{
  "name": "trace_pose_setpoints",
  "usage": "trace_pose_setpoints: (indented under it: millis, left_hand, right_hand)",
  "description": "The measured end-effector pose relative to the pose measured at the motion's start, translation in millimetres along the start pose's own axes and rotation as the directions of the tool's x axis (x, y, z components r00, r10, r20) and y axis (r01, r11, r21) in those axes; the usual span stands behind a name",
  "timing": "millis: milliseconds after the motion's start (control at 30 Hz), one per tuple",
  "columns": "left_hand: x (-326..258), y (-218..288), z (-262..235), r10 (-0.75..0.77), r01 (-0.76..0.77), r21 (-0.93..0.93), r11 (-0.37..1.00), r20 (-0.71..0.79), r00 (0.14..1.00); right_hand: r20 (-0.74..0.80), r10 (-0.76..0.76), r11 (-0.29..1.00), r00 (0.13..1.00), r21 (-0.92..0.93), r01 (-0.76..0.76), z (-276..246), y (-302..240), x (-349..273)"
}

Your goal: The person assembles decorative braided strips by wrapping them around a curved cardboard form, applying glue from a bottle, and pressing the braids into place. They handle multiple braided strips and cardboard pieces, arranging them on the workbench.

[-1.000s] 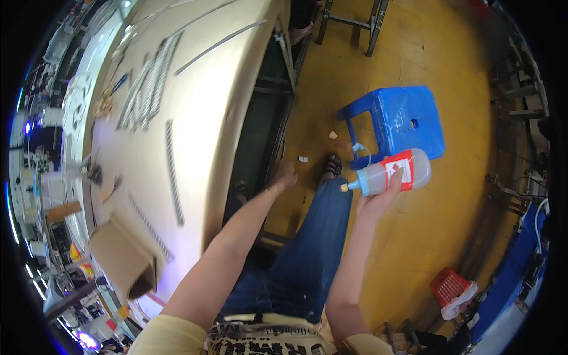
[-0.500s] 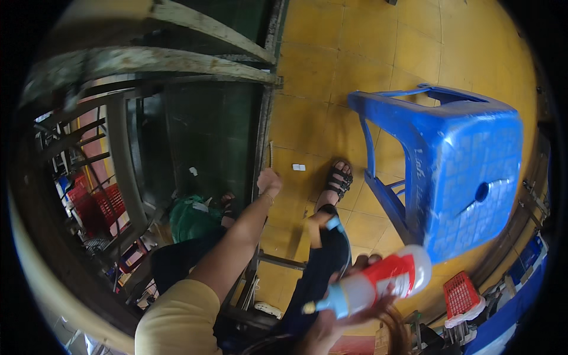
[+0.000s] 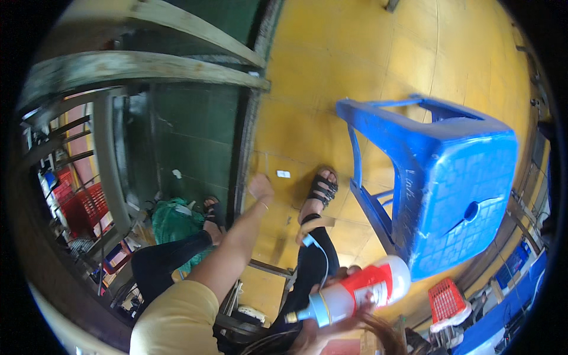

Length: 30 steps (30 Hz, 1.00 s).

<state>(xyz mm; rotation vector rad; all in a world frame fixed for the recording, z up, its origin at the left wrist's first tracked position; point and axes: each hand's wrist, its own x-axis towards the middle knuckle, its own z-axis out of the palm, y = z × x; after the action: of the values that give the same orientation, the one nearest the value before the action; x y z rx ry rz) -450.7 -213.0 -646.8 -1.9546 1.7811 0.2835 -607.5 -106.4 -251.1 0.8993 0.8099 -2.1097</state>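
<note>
My right hand (image 3: 355,307) is wrapped round a squeeze bottle (image 3: 337,302), tilted with its yellow tip to the left. The bottle is whitish, with a red label and a light blue cap. Strands of hair partly cover that hand. My left arm reaches forward, and my left hand (image 3: 261,187) is over the yellow floor beside the dark frame edge. Its fingers are blurred, and nothing shows in it. Just in front of my lower leg is a tan strip (image 3: 316,226) with a light blue piece and cord at its end.
A blue plastic stool (image 3: 461,183) lies tipped to the right, its seat facing me. Weathered beams (image 3: 148,68) cross the upper left above dark green flooring. A green bag (image 3: 177,222) lies by my left foot. Red baskets stand at lower right (image 3: 447,300) and far left (image 3: 86,207).
The whole view has shifted, so stool, floor and beams sit further left. The tan strip has swung from upright to nearly level. The bottle stays in my right hand.
</note>
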Motion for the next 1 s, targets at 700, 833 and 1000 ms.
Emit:
trace_pose_setpoints:
  millis: [700, 833, 1000]
  left_hand:
    - [-324, -243, -628, -0.122, -0.678, -0.621, 0.393, -0.766, 0.631]
    - [-282, -367, -657, -0.14, -0.468, -0.673, 0.574, -0.643, 0.753]
    - [-184, -440, -650, -0.23, -0.219, -0.663, 0.716, -0.52, 0.823]
  right_hand:
    - [0.404, -0.466, 0.774, 0.787, -0.244, 0.584, 50, -67, -95]
    - [0.465, -0.492, 0.742, 0.736, -0.22, 0.634, 47, -78, -128]
    - [0.477, -0.452, 0.762, 0.754, -0.232, 0.604, 48, -75, -157]
